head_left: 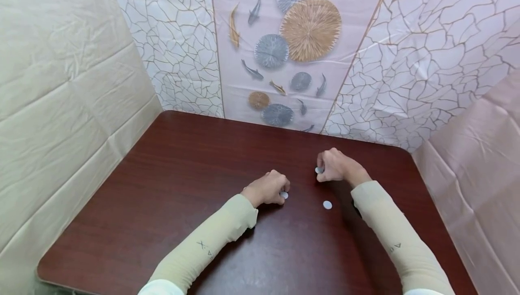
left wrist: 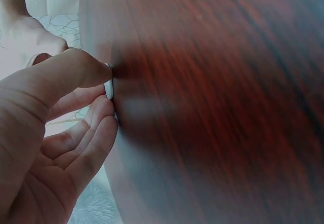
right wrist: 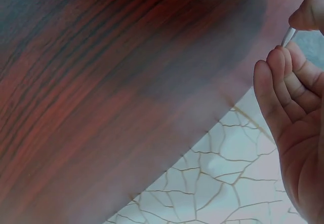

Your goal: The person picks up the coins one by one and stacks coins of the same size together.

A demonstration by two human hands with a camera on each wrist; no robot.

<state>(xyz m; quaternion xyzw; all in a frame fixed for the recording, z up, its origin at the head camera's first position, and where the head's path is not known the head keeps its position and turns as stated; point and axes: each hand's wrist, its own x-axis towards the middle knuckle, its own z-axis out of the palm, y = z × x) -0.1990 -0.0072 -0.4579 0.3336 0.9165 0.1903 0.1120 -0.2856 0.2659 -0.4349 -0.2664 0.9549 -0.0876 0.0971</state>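
Observation:
My left hand (head_left: 269, 188) is low over the middle of the brown table. Between its thumb and curled fingers it pinches a small round white disc (head_left: 284, 195). In the left wrist view this disc (left wrist: 109, 84) stands edge-on at the tabletop. Farther back and to the right, my right hand (head_left: 335, 166) pinches a second white disc (head_left: 319, 170) by its edges. The right wrist view has that disc (right wrist: 288, 36) edge-on between thumb and fingertips. A third white disc (head_left: 327, 205) lies flat on the table, in front of the right hand, touched by neither.
The dark red-brown wooden table (head_left: 183, 164) has rounded corners. Patterned cloth (head_left: 178, 38) hangs along its back edge. Pale cloth walls stand at the left (head_left: 69, 83) and right (head_left: 475, 173) sides.

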